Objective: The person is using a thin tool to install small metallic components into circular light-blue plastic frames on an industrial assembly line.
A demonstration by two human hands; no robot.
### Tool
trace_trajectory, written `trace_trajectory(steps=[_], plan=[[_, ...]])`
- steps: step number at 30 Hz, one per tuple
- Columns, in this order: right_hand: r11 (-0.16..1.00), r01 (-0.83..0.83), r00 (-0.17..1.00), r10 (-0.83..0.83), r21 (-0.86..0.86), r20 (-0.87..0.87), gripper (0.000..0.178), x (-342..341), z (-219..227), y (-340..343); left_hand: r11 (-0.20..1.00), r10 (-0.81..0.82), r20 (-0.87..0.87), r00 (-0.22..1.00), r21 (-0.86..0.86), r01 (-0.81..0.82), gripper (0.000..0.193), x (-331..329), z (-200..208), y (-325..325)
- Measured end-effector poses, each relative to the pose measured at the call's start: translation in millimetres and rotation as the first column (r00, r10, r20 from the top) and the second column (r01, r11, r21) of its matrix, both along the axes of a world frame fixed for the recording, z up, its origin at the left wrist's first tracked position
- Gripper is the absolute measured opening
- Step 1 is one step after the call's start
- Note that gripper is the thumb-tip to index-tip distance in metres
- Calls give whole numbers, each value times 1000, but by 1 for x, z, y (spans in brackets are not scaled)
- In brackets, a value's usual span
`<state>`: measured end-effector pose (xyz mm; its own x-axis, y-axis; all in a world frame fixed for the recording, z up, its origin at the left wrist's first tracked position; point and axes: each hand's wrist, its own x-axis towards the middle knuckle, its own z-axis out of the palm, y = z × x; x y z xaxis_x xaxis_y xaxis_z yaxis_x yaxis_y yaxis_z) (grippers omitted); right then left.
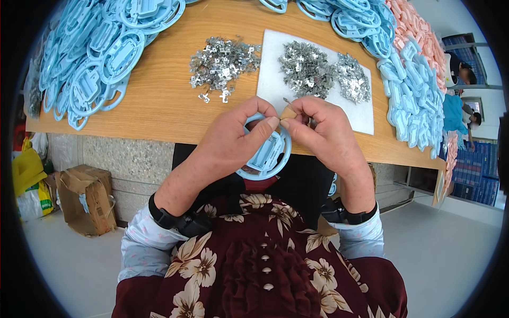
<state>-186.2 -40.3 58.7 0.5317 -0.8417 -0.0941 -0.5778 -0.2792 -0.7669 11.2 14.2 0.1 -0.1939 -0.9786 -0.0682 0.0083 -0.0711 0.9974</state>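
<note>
At the table's near edge, my left hand (225, 135) is closed on a light blue round plastic frame (271, 153), a ring with a boxy recessed middle. Thumb and fingers grip its upper part. My right hand (334, 135) meets it there in a pinch, thumb tip close to the left thumb. A tan wrap (288, 113) shows at the right fingertips, with a thin dark tip just above it. What the right fingers pinch is too small and hidden to name. Straight ahead lie loose small metal clips (222, 61), beyond both hands.
A white foam sheet (270, 45) bears two heaps of small metal parts (306, 69). Blue round frames (87, 90) pile up at the left. Blue plastic pieces (411, 100) and pink ones (419, 32) cover the right. An open cardboard box (87, 199) stands on the floor.
</note>
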Motion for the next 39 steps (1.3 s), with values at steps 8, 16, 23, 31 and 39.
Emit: trace_trajectory(steps=[8, 16, 23, 31, 39], plan=[[955, 137, 924, -218, 261, 313, 24, 5, -30, 7, 996, 16, -127, 992, 91, -4, 16, 5, 0, -5], [997, 18, 997, -24, 70, 78, 18, -3, -13, 6, 981, 165, 261, 951, -144, -131, 25, -1, -8, -5], [985, -79, 993, 65, -153, -98, 13, 11, -5, 7, 979, 151, 306, 940, -180, -98, 24, 1, -8, -7], [856, -141, 939, -44, -498, -341, 10, 34, -4, 26, 983, 144, 297, 944, -155, -101, 25, 2, -11, -10], [951, 91, 986, -127, -297, -107, 11, 29, -17, 31, 991, 121, 281, 952, -94, -98, 26, 2, -10, -10]])
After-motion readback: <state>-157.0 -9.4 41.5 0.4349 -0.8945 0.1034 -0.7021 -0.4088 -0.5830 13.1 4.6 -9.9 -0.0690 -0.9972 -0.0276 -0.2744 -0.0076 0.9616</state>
